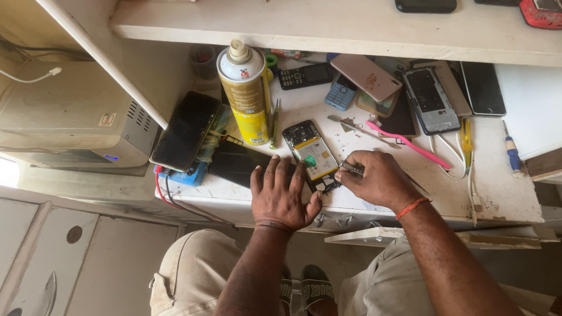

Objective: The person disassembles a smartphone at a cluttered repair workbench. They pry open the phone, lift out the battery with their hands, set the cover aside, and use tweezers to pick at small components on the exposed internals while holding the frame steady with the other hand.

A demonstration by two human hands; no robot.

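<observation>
The opened phone (pixel 311 155) lies face down in the middle of the frame, near the front edge of the white bench (pixel 503 199). Its back cover is already off, so the yellowish battery and a small green tab on it show, and the boards at both ends are bare. As I judge it, the opening is done and the work inside is under way; nothing has been closed up again.

My left hand (pixel 282 196) lies flat and open, fingers spread, pressing beside the phone's left edge and holding nothing. My right hand (pixel 377 178) is closed around a small metal tool (pixel 352 168), likely tweezers, its tip at the phone's lower right corner.

Further out, a yellow spray can (pixel 246 93) stands upright in the upper middle of the frame, cap off and nozzle bare; what is left in it I cannot tell. A dark phone (pixel 186 130) leans at left. At upper right lie a keypad phone (pixel 305 75), an empty phone frame (pixel 432 100), a pink pry tool (pixel 408 144) and a blue-handled screwdriver (pixel 513 157).
</observation>
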